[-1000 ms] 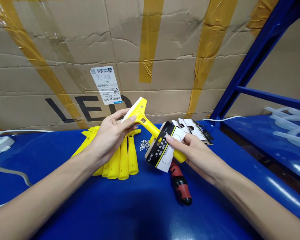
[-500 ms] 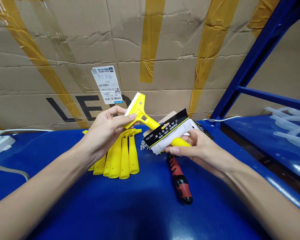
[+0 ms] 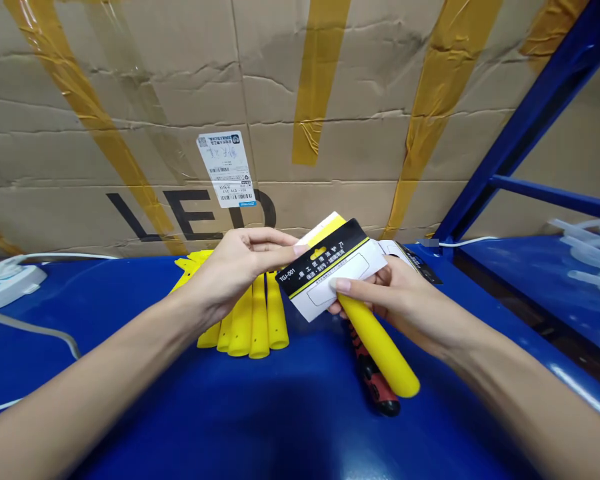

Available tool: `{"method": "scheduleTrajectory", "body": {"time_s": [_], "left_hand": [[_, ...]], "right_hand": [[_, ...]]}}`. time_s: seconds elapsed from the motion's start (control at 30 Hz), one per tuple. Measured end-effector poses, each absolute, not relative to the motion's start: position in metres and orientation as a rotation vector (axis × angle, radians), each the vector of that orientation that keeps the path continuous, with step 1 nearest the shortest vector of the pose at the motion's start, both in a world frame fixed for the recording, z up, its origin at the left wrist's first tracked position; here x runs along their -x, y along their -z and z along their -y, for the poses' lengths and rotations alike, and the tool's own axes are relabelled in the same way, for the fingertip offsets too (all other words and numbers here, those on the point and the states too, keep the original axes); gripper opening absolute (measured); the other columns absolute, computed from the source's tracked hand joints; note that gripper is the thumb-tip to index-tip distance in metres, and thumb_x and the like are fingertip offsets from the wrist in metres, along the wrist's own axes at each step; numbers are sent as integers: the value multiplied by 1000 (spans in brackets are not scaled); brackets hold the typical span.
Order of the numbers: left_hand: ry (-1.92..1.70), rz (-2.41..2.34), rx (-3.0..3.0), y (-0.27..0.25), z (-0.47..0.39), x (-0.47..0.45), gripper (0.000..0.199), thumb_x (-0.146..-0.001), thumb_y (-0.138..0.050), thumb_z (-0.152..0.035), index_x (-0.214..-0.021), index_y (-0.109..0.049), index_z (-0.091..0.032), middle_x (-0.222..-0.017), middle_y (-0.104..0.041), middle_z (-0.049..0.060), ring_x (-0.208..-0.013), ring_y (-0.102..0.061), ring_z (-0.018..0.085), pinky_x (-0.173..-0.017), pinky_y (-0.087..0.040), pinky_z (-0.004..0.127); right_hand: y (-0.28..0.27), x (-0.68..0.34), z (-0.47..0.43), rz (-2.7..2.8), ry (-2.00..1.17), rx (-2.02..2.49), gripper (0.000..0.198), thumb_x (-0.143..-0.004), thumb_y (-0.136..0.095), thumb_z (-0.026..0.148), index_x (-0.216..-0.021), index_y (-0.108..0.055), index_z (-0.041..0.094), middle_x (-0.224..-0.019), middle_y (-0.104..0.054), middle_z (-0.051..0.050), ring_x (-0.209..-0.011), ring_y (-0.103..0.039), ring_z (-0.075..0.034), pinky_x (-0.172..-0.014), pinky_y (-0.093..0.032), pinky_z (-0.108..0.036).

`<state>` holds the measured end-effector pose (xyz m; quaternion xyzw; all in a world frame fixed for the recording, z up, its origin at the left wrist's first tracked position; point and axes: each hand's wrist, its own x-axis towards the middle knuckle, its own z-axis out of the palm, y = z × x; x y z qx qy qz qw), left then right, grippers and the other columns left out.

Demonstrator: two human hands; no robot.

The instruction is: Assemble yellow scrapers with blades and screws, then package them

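A yellow scraper (image 3: 380,347) slants between my hands, its round handle pointing down to the right. A black-and-white cardboard label (image 3: 330,273) wraps or lies over its upper part and hides most of the head. My left hand (image 3: 250,263) is closed in a pinch at the scraper's head, thumb by the label's upper left edge. With the thumb on the label's white lower part, my right hand (image 3: 395,293) grips label and scraper together. Partly covered by the handle, a red-and-black screwdriver handle (image 3: 380,393) lies on the blue surface.
Several more yellow scrapers (image 3: 240,327) lie side by side behind my left hand. Further labels (image 3: 413,260) lie behind my right hand. A large cardboard box (image 3: 370,133) stands at the back, with a blue metal frame (image 3: 510,133) at right. A white power strip (image 3: 15,283) is at left.
The label now sits nearer the scraper's head, with much more handle showing below it. My hands have drawn closer together. The view has shifted slightly left.
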<state>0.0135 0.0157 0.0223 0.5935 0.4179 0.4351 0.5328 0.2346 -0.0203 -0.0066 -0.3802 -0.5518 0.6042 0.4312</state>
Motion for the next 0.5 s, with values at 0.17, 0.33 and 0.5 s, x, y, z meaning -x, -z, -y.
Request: {"method": "scheduleTrajectory", "body": {"time_s": [0.17, 0.33, 0.5], "left_hand": [[-1009, -921, -1373, -25, -19, -7, 15, -82, -78, -29, -88, -80, -16, -103, -79, 9, -95, -70, 20, -88, -52, 31], [-1133, -741, -1032, -21, -25, -7, 24, -90, -67, -37, -104, -73, -20, -117, -75, 10, -105, -70, 23, -91, -55, 37], [-897, -745, -895, -17, -20, -10, 41, -86, -66, -52, -104, -68, -15, -102, -75, 18, -95, -73, 30, -91, -56, 46]], "right_hand": [[-2, -214, 12, 1226, -1550, 896, 31, -75, -86, 34, -98, -74, 17, -82, -77, -7, -65, -70, -17, -63, -62, -30], [-15, -196, -1, 967, -1444, 962, 27, -74, -86, 32, -96, -76, 19, -89, -78, -6, -71, -71, -18, -71, -63, -33], [-20, -188, -17, 949, -1198, 959, 24, -74, -85, 38, -91, -75, 23, -109, -77, -5, -96, -70, -21, -80, -57, -33]]}}
